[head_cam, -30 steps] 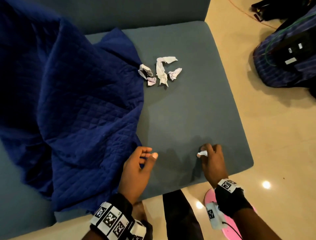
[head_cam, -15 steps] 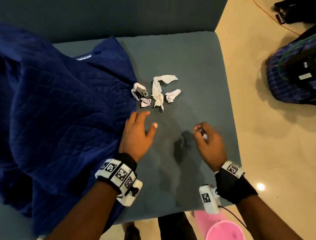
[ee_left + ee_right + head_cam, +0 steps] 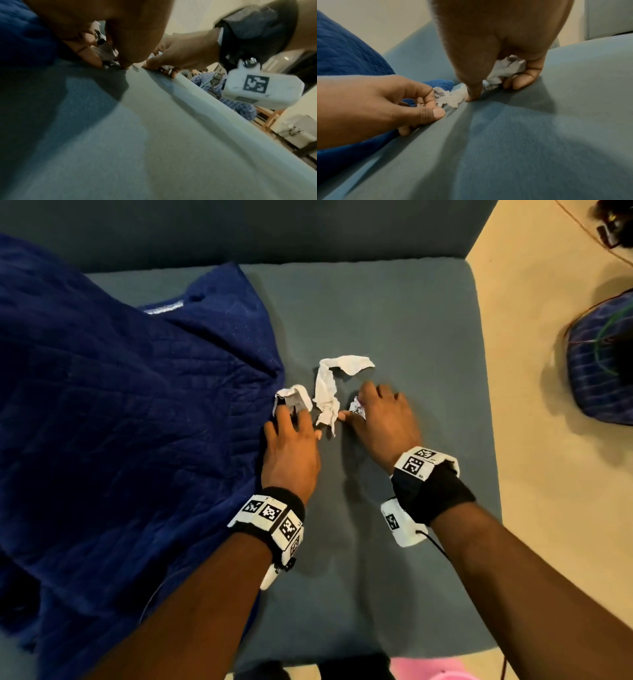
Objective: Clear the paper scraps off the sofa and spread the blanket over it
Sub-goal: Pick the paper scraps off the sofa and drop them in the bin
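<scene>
A crumpled dark blue quilted blanket (image 3: pixel 120 422) covers the left half of the grey-blue sofa seat (image 3: pixel 394 320). White paper scraps lie mid-seat beside its edge. My left hand (image 3: pixel 294 414) has its fingers curled onto a crumpled scrap (image 3: pixel 294 397) against the blanket; the left wrist view shows grey paper (image 3: pixel 104 52) between finger and thumb. A long twisted scrap (image 3: pixel 327 386) lies loose between my hands. My right hand (image 3: pixel 355 402) grips crumpled paper (image 3: pixel 505 70), fingertips pressed into the cushion. The right wrist view also shows my left hand (image 3: pixel 435 106) beside the long scrap (image 3: pixel 455 98).
The sofa back (image 3: pixel 239 231) runs along the top. Cream floor lies to the right, with a blue checked bag (image 3: pixel 599 371) and cables on it. A pink object (image 3: pixel 431 669) sits on the floor by the seat's front edge.
Both hands have reached forward from the seat's front to the cluster of scraps. The right hand carried a small scrap along and now closes on another; the left now touches the crumpled one.
</scene>
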